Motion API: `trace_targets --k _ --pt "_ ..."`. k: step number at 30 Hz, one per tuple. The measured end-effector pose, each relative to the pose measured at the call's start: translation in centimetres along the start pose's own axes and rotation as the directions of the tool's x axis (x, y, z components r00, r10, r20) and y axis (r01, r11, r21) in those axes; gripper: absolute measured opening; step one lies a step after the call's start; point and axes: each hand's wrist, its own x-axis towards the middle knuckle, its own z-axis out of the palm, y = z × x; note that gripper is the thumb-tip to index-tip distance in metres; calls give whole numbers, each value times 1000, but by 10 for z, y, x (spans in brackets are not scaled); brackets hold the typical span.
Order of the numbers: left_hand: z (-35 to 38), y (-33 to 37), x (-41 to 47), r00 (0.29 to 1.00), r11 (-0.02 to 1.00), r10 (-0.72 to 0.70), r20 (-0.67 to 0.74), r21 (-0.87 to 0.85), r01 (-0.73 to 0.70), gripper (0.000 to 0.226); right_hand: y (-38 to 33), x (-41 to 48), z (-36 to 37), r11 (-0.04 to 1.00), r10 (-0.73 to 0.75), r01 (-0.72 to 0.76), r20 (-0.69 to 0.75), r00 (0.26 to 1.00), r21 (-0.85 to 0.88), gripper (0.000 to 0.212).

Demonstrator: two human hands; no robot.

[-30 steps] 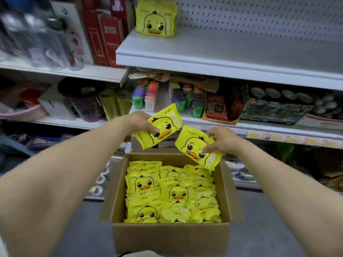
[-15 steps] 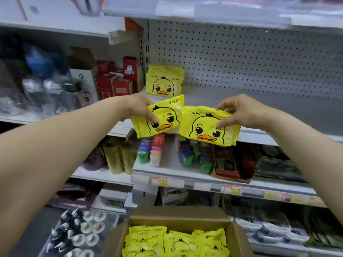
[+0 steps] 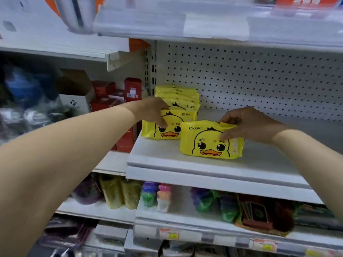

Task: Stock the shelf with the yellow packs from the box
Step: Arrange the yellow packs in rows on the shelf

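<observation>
Nearest is the bare front edge of the white shelf [image 3: 213, 164]. Just behind that edge, near the shelf's middle, the right hand [image 3: 248, 125] pinches a yellow duck pack [image 3: 209, 145] at its top, thumb on the printed face and fingers curled over the upper edge. The pack stands upright with its bottom edge on the shelf. Farther back, at the shelf's left end, the left hand [image 3: 152, 110] grips a second yellow pack [image 3: 163, 129] by its top left corner. This pack is also upright on the shelf, its lower right part hidden behind the first. Directly behind it, in the shelf's back left corner, sits a batch of yellow packs [image 3: 178, 95]. A perforated back panel [image 3: 259, 80] rises behind the shelf, and red boxes [image 3: 130, 89] stand just left of it
</observation>
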Motion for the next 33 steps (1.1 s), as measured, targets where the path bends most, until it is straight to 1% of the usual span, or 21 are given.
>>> trace_targets --k 2,3,6,8,10,12,14,17,19,22,23,26,29,31,33 --pt "-1 -4 16 999 999 32 -6 25 -32 73 2 13 7 998 -7 6 15 1000 57 33" --pt "-1 -6 23 998 998 62 -19 33 -61 71 2 20 11 997 -12 11 11 1000 70 34" --pt "2 -11 42 987 992 111 -113 74 -103 60 -1 38 21 996 -24 24 -3 1000 88 35" --pt "6 -15 51 977 992 121 -174 65 -111 53 -5 49 27 994 -39 39 -2 999 104 35" --pt "9 -19 56 970 991 137 -201 40 -131 46 -9 58 34 995 -47 48 -21 999 85 38" --pt "8 -23 58 968 989 134 -212 -31 -144 40 -13 66 40 998 -41 44 -55 998 45 40" --pt "4 -25 56 965 976 117 -234 -151 -155 36 -19 71 45 999 -39 40 -91 995 16 41" --pt "-4 -22 45 938 911 114 -327 -342 -230 31 -28 78 51 998 -61 60 -140 988 -12 42" --pt "-6 -19 36 930 884 152 -335 -374 -279 30 -33 81 55 997 -76 77 -176 981 -1 44" --pt "-2 -19 25 942 900 207 -266 -326 -290 29 -35 82 61 995 -92 100 -219 971 28 45" --pt "0 -22 23 940 909 208 -271 -300 -288 29 -35 82 62 993 -100 110 -226 969 32 44" --pt "5 -33 22 919 951 199 -340 -160 -266 29 -31 80 63 992 -102 115 -230 968 46 37" --pt "10 -41 20 913 979 173 -369 -37 -201 32 -27 81 63 993 -87 104 -227 970 62 29" --pt "13 -44 20 899 979 185 -397 -4 -203 32 -27 82 64 991 -78 100 -227 971 85 25" --pt "16 -48 21 884 971 209 -417 -22 -240 31 -27 82 65 990 -68 94 -229 971 106 24"
